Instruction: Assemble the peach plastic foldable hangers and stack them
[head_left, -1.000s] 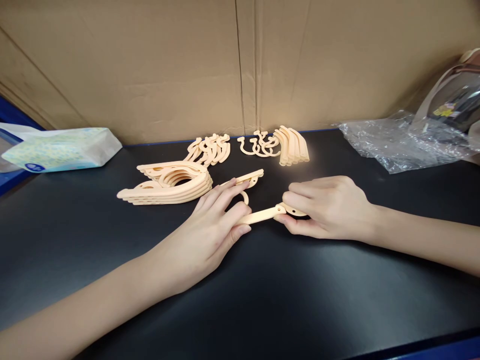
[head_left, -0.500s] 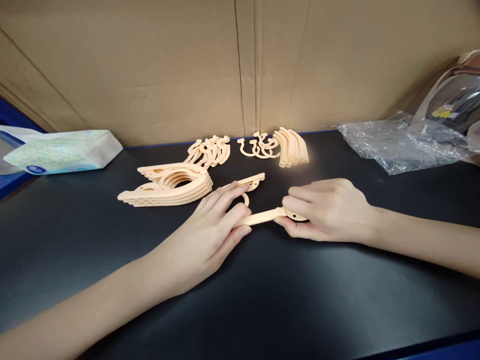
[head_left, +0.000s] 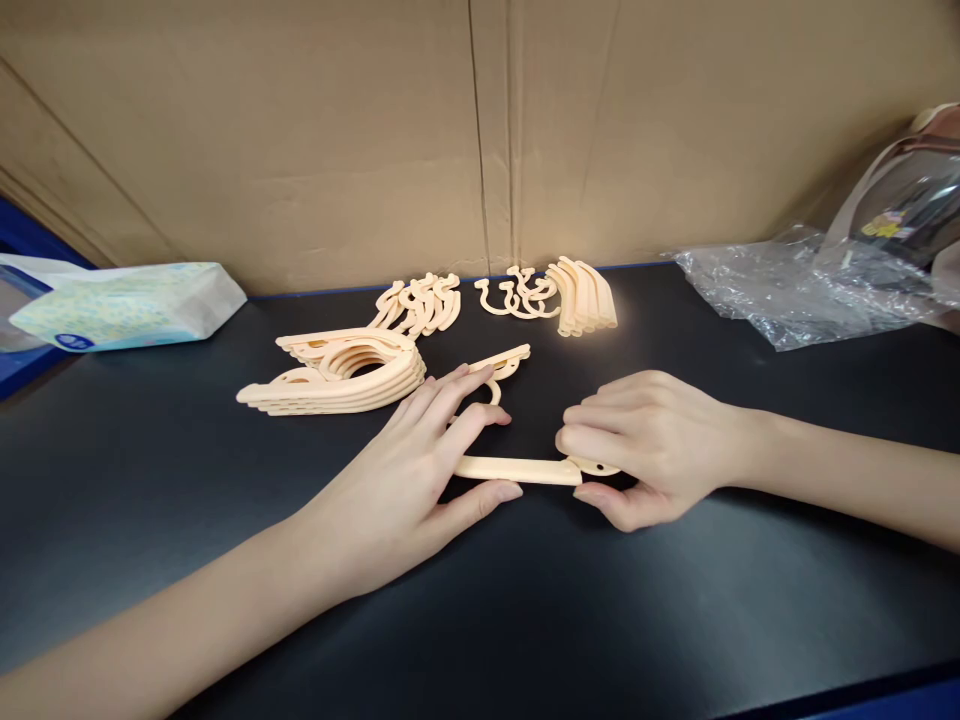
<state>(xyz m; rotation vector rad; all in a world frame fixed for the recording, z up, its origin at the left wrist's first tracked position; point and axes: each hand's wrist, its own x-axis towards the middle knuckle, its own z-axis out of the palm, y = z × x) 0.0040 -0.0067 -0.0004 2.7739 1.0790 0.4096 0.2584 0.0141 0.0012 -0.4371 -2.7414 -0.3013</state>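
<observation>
A cream plastic folding hanger [head_left: 517, 470] lies on the black table in front of me, one arm toward me and the other [head_left: 504, 362] pointing away to the right. My left hand [head_left: 409, 470] covers its middle, fingers reaching over the far arm and thumb along the near arm's lower edge. Part of its hook [head_left: 495, 392] shows between my fingers. At the near arm's right end, my right hand [head_left: 649, 450] has its fingers curled around a small end piece with a hole [head_left: 600, 468]. Those fingers partly hide this piece.
Left of my hands sits a stack of cream hangers [head_left: 337, 375]. Behind are a pile of small curved parts [head_left: 420, 303], loose hooks [head_left: 517, 295] and several hanger arms [head_left: 585, 297]. A tissue pack [head_left: 127, 305] is at left, clear plastic wrap [head_left: 780, 285] and a bag [head_left: 907, 200] at right.
The near arm has swung toward me, with my right hand moving slightly down. My left index finger has lifted off that arm and my right thumb has moved lower, away from the fingers.
</observation>
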